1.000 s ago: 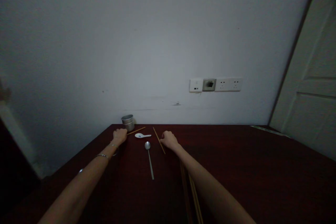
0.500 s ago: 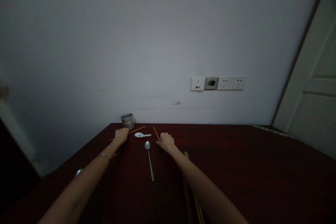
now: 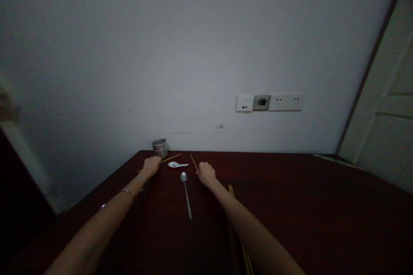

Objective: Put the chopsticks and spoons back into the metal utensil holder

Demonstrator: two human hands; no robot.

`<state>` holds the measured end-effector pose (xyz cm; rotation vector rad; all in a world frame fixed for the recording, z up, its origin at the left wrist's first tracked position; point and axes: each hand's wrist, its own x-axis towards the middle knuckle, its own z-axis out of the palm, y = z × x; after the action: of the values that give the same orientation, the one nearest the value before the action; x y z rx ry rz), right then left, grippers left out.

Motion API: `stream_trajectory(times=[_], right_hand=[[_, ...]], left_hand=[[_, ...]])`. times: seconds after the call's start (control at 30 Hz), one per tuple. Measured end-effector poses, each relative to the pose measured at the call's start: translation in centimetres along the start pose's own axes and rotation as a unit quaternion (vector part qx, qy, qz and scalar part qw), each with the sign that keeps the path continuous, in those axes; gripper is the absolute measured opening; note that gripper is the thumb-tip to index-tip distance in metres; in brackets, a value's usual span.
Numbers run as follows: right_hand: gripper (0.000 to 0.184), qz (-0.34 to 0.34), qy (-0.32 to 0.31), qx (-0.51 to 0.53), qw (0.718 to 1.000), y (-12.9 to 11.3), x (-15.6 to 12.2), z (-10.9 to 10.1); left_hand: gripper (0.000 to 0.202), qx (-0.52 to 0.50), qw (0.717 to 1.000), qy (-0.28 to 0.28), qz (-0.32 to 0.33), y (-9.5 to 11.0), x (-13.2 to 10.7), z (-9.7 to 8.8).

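My left hand [image 3: 152, 166] is closed around a chopstick [image 3: 171, 157] whose tip sticks out to the right, just in front of a metal cup [image 3: 160, 148]. My right hand [image 3: 206, 173] is closed on another chopstick [image 3: 193, 162], which points up and away to the left. Between the hands lie a white soup spoon [image 3: 177, 165] and, nearer to me, a long-handled metal spoon [image 3: 183, 176]. Several more chopsticks [image 3: 231, 190] lie partly hidden under my right forearm. Beside my left forearm a shiny metal piece [image 3: 103, 206] shows, mostly covered.
The dark red table [image 3: 290, 206] meets a white wall at its far edge. Sockets and switches [image 3: 269, 102] are set in the wall. A pale door [image 3: 380, 116] stands at the right, and a flat strip [image 3: 337, 161] lies along the table's far right edge.
The whole view has shifted slightly, so everything appears a little further right. Both hands keep their chopsticks; the right chopstick's lower end, visible before below the hand, is now hidden.
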<state>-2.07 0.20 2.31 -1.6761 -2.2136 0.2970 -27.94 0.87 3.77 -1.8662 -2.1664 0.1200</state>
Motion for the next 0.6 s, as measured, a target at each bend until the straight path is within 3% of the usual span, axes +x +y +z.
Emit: stream_trajectory(times=[0.37,0.6], right_hand=[[0.034,0.033,-0.025,0.053,0.998,-0.5,0.5,-0.5],[0.032,0.062,-0.014,0.141,0.988,-0.2,0.9,-0.2]], left_hand=[[0.024,-0.022,0.999,0.021,-0.018,-0.4,-2.9,-3.1],[0.013,-0.121,0.990,0.019,-0.069,-0.3,-4.0,-4.6]])
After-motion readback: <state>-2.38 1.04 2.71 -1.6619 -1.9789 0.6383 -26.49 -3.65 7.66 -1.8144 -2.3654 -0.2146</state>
